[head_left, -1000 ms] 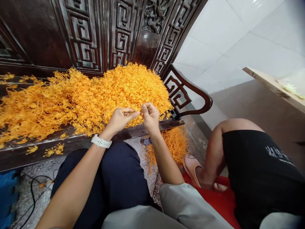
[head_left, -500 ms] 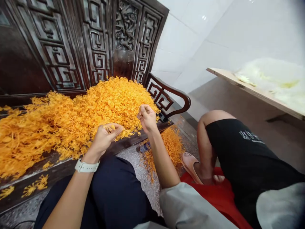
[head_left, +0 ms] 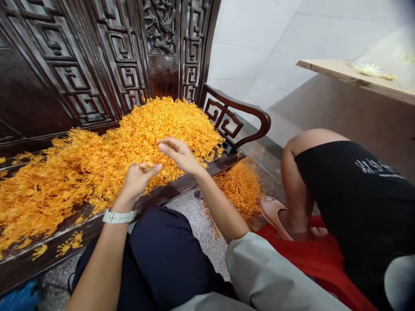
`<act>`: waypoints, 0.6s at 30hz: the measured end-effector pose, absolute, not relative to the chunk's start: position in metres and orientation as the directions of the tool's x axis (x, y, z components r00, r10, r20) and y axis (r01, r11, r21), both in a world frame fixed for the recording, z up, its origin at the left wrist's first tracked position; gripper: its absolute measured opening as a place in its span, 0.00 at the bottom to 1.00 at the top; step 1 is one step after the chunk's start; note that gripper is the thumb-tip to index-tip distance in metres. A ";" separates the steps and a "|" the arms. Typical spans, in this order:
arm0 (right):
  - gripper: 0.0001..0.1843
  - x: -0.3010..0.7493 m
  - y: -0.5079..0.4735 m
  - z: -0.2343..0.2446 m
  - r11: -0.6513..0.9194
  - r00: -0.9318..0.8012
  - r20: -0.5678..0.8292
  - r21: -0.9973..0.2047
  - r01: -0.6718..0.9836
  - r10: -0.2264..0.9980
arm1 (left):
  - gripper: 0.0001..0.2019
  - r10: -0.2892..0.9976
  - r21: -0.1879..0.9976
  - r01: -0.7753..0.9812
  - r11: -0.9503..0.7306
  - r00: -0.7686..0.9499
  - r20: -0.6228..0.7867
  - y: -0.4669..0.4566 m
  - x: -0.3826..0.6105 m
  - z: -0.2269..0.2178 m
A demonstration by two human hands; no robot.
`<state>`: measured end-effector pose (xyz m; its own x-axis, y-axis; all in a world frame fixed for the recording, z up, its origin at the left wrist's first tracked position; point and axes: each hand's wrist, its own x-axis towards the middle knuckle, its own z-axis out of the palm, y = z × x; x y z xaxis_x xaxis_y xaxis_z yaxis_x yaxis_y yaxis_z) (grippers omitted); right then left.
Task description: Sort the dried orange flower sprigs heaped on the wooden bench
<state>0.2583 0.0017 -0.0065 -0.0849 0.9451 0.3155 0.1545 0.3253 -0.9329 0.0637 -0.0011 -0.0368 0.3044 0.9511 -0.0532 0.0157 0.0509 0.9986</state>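
Observation:
My left hand (head_left: 136,179), with a pale watch strap on its wrist, is closed on an orange plastic flower piece (head_left: 147,164); only a bit of it shows between thumb and fingers. Just right of it and slightly higher, my right hand (head_left: 179,154) has its fingers stretched out and thumb apart, and I see nothing in it. Both hands hover over the front of a big heap of orange plastic flower pieces (head_left: 168,119), spread along the seat of a dark carved wooden bench (head_left: 194,183).
Thin orange stems (head_left: 243,185) lie piled on the speckled floor below the bench's curved armrest (head_left: 264,123). Several loose pieces (head_left: 69,244) rest on the bench's front edge. At right, another person's leg (head_left: 295,185) is beside a red plastic stool (head_left: 311,259). A wooden board (head_left: 343,77) juts out above.
My right hand has moved left towards my left hand, and its pinched fingers have opened out. My left hand keeps its hold. The view has shifted a little.

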 end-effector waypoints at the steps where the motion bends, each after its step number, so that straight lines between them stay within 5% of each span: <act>1: 0.18 0.256 -0.005 -0.007 0.397 -0.212 0.351 -0.887 0.235 0.912 | 0.18 0.947 0.999 0.042 -0.007 0.320 -0.006 -0.001 0.066 -0.039; 4: 0.11 0.253 -0.019 -0.009 0.503 -0.383 0.361 -0.772 0.388 0.850 | 0.18 0.924 0.993 0.070 -0.099 0.377 0.066 -0.002 0.069 -0.043; 8: 0.08 0.257 -0.019 -0.018 0.480 -0.292 0.388 -0.781 0.400 0.874 | 0.13 0.894 0.996 0.078 -0.054 0.448 0.013 -0.005 0.067 -0.039; 14: 0.14 0.293 -0.030 -0.006 0.430 0.266 0.424 -0.902 0.040 0.866 | 0.17 0.849 0.995 0.101 -0.026 0.528 -0.032 -0.010 0.058 -0.030; 18: 0.24 0.326 -0.043 0.019 0.401 -0.154 0.420 -0.905 -0.144 0.894 | 0.22 0.916 0.975 -0.148 0.165 0.390 -0.095 -0.006 0.059 -0.032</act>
<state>0.3260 -0.0431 0.0186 -0.1538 0.8942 0.4204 -0.1440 0.4006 -0.9049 0.0590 -0.0062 -0.0325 0.3901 0.9158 -0.0954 -0.1479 0.1646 0.9752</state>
